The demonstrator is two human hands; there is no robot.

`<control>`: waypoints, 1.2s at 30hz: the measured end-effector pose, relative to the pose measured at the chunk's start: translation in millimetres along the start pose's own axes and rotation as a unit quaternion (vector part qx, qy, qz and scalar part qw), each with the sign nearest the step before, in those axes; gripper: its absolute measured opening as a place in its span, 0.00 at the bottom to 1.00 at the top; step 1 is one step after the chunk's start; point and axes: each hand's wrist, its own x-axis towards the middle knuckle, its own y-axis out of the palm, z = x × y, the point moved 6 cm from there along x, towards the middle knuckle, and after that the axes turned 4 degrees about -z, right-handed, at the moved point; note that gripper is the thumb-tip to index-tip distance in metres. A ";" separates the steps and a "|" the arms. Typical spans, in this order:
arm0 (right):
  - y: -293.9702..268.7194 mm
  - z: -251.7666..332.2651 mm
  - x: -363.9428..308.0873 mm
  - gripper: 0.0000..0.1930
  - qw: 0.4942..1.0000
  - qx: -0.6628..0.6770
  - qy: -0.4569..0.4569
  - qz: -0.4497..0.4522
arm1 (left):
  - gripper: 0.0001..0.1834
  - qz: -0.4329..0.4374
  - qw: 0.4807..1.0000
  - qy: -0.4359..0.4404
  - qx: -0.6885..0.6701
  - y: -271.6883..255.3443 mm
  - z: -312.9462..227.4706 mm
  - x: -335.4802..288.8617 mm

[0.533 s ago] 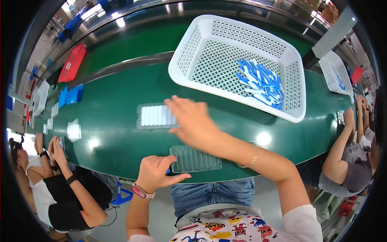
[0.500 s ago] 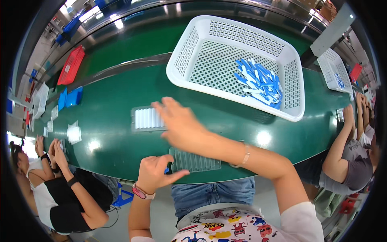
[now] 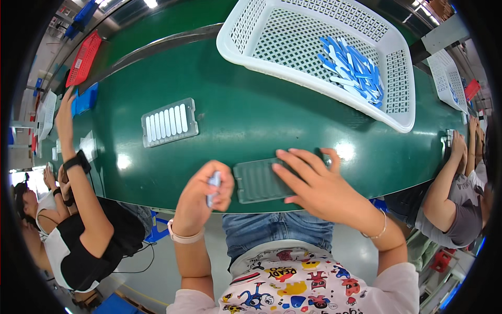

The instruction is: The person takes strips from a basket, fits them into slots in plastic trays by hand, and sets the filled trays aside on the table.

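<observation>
**Right hand (image 3: 314, 183) has moved from filled tray (image 3: 191, 118) to ribbed tray (image 3: 255, 180)**

The filled tray has slid left, bearing seven or eight white strips (image 3: 167, 123). Two clear trays lie near the person: the ribbed tray sits by the table edge, the right hand's fingers spread over its right part. The left hand (image 3: 209, 188) pinches at least one pale-blue piece (image 3: 213, 187). One large white basket (image 3: 293, 70) holds uncountable blue-and-white sticks (image 3: 355, 70). The shirt (image 3: 293, 280) shows printed lettering.

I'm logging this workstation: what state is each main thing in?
left hand, closed around a pale slim piece
right hand, open, over the near tray
near tray, flat, no pieces showing
far tray, flat, holding a row of white pieces
large white basket, partly filled with blue and white pieces
</observation>
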 end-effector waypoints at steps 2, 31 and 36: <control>-9.8 -11.6 -14.6 0.34 0.994 -0.053 0.092 0.000 | 0.13 0.049 0.996 -0.040 -0.055 19.4 11.8 -3.1; -39.8 -9.1 -97.8 0.09 0.917 -0.071 -0.086 -0.382 | 0.10 0.072 0.974 -0.033 0.213 118.2 53.6 41.3; -30.6 -24.1 -97.0 0.13 0.895 0.158 -0.023 -0.416 | 0.08 0.077 0.975 -0.020 0.207 118.8 57.9 43.0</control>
